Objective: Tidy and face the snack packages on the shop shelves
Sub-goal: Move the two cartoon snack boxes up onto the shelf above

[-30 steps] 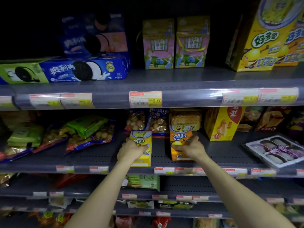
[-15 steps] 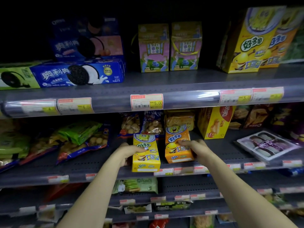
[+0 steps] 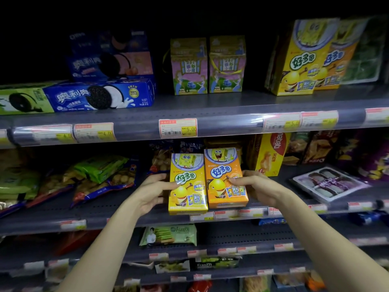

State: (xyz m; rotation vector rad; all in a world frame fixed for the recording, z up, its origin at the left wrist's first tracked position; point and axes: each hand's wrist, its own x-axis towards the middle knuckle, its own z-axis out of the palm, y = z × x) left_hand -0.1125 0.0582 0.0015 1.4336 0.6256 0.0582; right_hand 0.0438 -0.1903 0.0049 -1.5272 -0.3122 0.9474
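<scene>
Two small snack boxes stand upright side by side at the front edge of the middle shelf (image 3: 126, 216), fronts facing me. My left hand (image 3: 153, 192) grips the yellow box (image 3: 187, 186) from its left side, thumb across the front. The orange box (image 3: 225, 180) touches it on the right, and my right hand (image 3: 256, 186) holds that one from its right side, fingertips on the front panel.
Behind the two boxes lie bags of round snacks (image 3: 162, 163). Green and blue bags (image 3: 101, 173) sprawl to the left, a yellow box (image 3: 267, 154) and a purple tray (image 3: 328, 184) sit to the right. The upper shelf carries Oreo boxes (image 3: 99, 95), pink cartons (image 3: 208, 66) and large yellow boxes (image 3: 301, 60).
Both boxes have been pulled forward to the shelf's front edge and stood upright together. My hands have shifted from the box tops to their outer sides.
</scene>
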